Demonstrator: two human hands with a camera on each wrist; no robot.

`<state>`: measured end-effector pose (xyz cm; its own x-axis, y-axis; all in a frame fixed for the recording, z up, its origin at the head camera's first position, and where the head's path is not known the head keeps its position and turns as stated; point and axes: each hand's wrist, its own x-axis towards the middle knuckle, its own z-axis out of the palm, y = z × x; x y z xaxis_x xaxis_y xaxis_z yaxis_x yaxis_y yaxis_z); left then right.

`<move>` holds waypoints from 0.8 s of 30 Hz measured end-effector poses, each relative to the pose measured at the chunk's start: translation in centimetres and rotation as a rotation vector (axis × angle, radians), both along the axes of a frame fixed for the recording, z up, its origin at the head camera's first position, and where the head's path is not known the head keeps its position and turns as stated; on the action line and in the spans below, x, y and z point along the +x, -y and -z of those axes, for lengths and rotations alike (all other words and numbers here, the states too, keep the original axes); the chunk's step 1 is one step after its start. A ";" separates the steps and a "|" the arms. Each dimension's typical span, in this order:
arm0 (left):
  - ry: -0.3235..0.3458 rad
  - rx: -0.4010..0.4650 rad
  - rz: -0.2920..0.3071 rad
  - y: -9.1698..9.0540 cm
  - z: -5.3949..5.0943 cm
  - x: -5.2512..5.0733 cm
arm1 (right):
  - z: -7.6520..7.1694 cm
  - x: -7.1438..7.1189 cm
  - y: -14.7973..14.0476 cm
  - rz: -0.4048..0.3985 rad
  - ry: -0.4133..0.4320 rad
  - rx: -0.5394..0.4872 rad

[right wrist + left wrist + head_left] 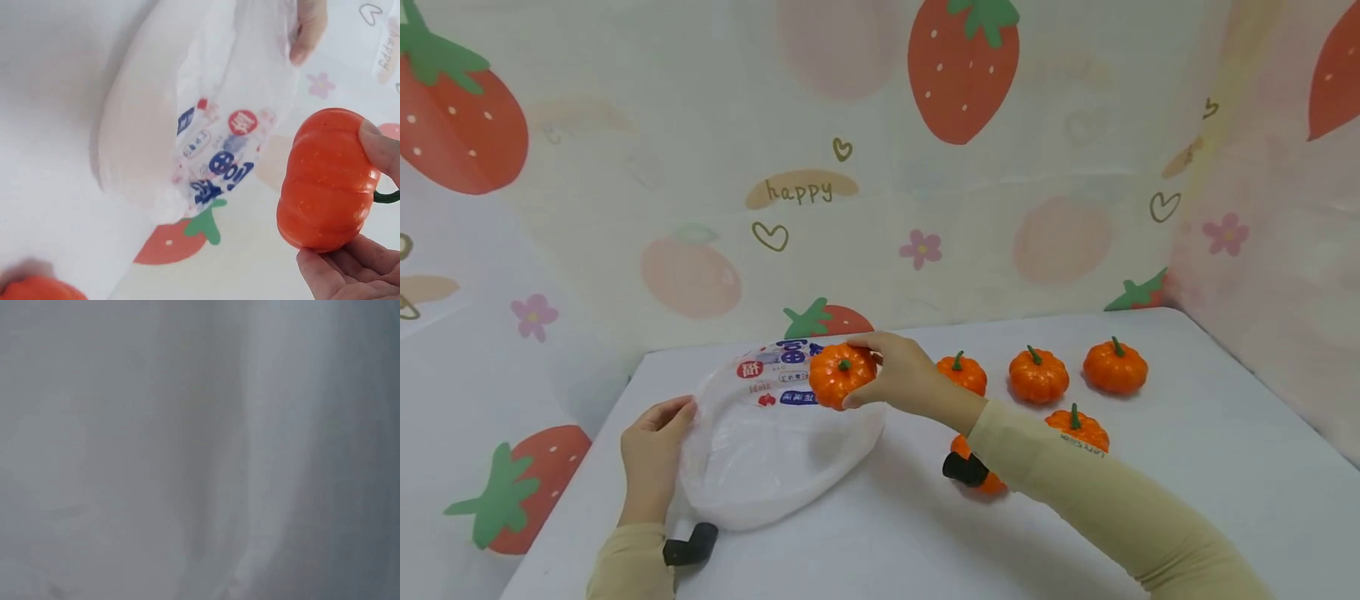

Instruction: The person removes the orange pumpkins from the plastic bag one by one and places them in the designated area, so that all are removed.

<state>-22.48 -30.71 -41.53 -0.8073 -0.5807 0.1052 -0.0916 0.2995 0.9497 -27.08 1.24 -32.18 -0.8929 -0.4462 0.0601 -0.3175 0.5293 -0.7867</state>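
My right hand [906,375] grips a small orange pumpkin [842,375] with a green stem, thumb on one side and fingers on the other. It hangs over the right part of a white plastic bag [752,492] with blue and red print. In the right wrist view the pumpkin [328,181] is apart from the bag [137,131]. My left hand [651,450] pinches the bag's rim at the left, and the bag's mouth gapes wide. Only blurred white plastic [125,450] fills the left wrist view.
More orange pumpkins stand on the right of the white table [1187,500]: one at the back [1037,375], one farther right [1115,367], one nearer [1078,427] partly behind my right sleeve [1075,475]. A strawberry-print cloth [865,275] hangs behind the table.
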 end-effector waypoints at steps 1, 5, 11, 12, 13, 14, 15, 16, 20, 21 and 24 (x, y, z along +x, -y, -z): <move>0.003 0.007 0.000 0.0 0.0 0.0 | -0.1 0.0 -0.5 0.003 0.007 -0.005; 0.018 0.002 0.009 0.0 -0.1 0.0 | -0.3 0.1 -2.5 0.012 0.016 -0.024; 0.037 0.002 0.021 0.1 0.0 0.1 | -0.4 0.0 -5.4 0.032 -0.004 -0.018; 0.037 0.002 0.021 0.1 0.0 0.1 | -0.5 0.0 -5.9 0.042 -0.006 -0.012; 0.035 0.001 0.021 0.1 0.0 0.1 | -0.5 -0.1 -6.3 0.053 -0.004 -0.011; 0.035 0.001 0.020 0.1 0.0 0.1 | -0.6 -0.1 -6.7 0.067 0.000 -0.011; 0.033 0.000 0.019 0.1 0.0 0.1 | -0.6 -0.2 -7.2 0.075 0.004 -0.014; 0.032 -0.001 0.017 0.1 0.0 0.1 | -0.6 -0.2 -7.6 0.087 0.011 -0.017; 0.032 -0.002 0.019 0.0 -0.1 0.1 | -0.4 -0.3 -9.5 0.100 0.017 -0.023; 0.032 -0.004 0.019 0.0 -0.1 0.1 | -0.3 -0.3 -10.0 0.099 0.014 -0.021; 0.030 -0.007 0.021 0.0 -0.1 0.1 | -0.4 0.0 -11.4 0.099 0.005 0.001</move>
<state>-22.36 -30.67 -41.47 -0.8221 -0.5629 0.0852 -0.1134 0.3086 0.9444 -27.13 12.67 -31.77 -0.9330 -0.3555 0.0550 -0.2595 0.5592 -0.7874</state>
